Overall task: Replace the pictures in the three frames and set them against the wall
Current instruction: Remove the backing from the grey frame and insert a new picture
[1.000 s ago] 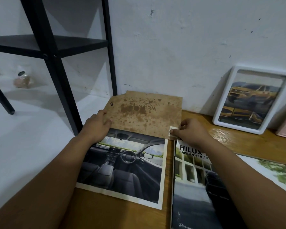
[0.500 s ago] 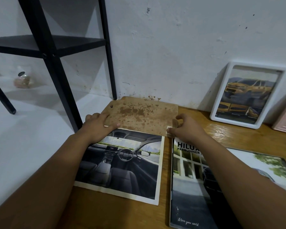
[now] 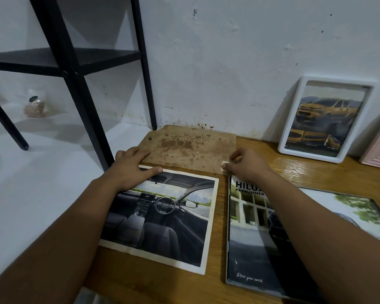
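Left hand [image 3: 132, 167] lies flat across the backing board [image 3: 191, 149] and car print [image 3: 162, 218], right fingers [image 3: 235, 155] pinching the board's corner at two o'clock on the surface [image 3: 305, 170] — one slip and the print shifts crooked

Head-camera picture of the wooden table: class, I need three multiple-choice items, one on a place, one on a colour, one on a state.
1. Where is the white plastic frame with the yellow car picture?
A. flat on the table
B. leaning on the wall
C. on the black shelf

2. What colour is the stained backing board?
A. brown
B. blue
C. white

3. How does the board lie?
A. upright against the wall
B. lifted clear of the table
C. flat on the wooden table

Answers: 1 B, its top edge rests on the white wall. 2 A, brown with darker blotches. 3 C, it lies flat under the fingers of the left hand and right hand.
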